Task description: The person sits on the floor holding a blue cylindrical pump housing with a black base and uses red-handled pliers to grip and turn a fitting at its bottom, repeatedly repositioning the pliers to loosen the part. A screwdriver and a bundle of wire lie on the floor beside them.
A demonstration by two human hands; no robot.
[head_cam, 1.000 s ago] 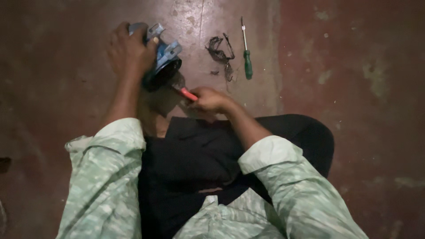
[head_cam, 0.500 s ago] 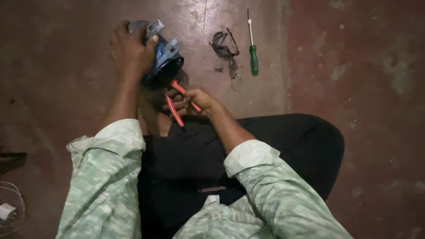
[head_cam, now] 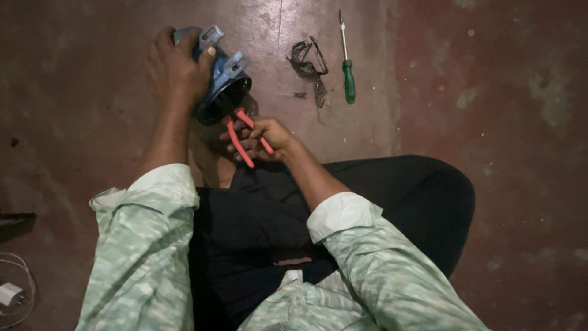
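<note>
Clearly the blue metal housing on the floor looks heavy and rigid; the left hand grips its rounded back to steady it. The right hand closes around red-handled pliers, whose nose reaches into the dark opening.

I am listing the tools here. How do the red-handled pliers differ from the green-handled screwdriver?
The red-handled pliers have two red handles, spread apart; the green-handled screwdriver has one green handle and a thin straight shaft. The pliers are gripped by the right hand, their head at the open end of the blue housing that the left hand steadies; the screwdriver lies untouched on the floor, beside a dark tangle of wire. Both are hand tools with coloured grips.
</note>
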